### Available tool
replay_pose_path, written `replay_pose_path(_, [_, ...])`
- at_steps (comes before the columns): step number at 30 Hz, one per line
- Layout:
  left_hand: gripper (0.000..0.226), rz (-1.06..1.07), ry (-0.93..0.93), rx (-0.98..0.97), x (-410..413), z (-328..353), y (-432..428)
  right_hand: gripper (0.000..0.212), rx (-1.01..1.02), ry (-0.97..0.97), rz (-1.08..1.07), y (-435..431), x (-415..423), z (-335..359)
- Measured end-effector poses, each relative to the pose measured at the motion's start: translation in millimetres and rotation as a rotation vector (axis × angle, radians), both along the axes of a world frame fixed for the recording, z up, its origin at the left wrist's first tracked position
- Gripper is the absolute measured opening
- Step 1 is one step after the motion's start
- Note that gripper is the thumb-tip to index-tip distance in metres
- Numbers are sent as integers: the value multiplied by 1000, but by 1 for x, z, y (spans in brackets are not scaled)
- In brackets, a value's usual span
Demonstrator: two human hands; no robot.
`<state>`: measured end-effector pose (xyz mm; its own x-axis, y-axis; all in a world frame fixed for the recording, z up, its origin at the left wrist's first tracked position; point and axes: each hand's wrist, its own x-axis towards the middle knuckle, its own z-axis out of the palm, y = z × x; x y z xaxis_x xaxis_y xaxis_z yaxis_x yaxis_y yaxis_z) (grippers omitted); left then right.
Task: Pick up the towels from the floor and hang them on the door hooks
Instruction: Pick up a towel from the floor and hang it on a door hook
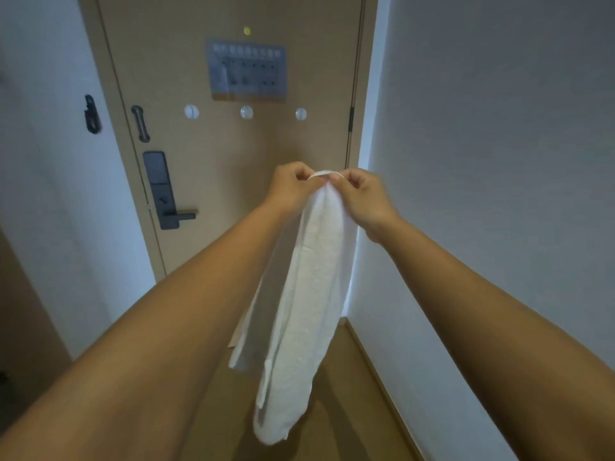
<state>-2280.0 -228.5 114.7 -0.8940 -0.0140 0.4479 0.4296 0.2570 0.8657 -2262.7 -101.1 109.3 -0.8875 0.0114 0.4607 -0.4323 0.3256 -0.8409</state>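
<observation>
Tan door [199, 168] dead ahead at the far end of a narrow entry, white wall [499, 161] close on the right. Three pale round hooks [246, 112] sat in a row across the door, just under a grey notice [248, 69], and all three were bare.

And the towel [309, 294] was up off the floor [352, 414]: white, folded long, dangling in mid-air between the two forearms, its low end nearest the camera. Both hands met at its top. The left hand [293, 188] pinched one end of a thin white loop [324, 174] and the right hand [361, 197] pinched the other, fingers curled, with the loop stretched open between them.

So, by my read, the pick-up was done for this towel and the hanging step was in hand. Towel and hands sat well below the hook row and short of the door, nearest in line to the right hook [301, 114]. The next move, I'd judge, called for a lift up and forward with the loop held wide so it dropped over a knob, then a gentle release to check it caught. No other towel showed in view.
</observation>
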Motion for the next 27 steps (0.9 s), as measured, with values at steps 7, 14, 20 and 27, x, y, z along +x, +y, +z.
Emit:
replay_pose_path(7, [5, -58, 13, 32, -101, 16, -6, 23, 28, 67, 27, -3, -112, 16])
replay_pose_path(14, [17, -70, -3, 172, -214, 45, 7, 38, 125, 161, 25, 11, -231, 61])
replay_pose_path(20, [21, -58, -1, 179, -303, 60, 15, 27, 120, 200, 31, 14, -324, 72])
replay_pose_path(27, [13, -74, 32, 94, -422, 71, 10, 44, 116, 217, -39, 9, -441, 74])
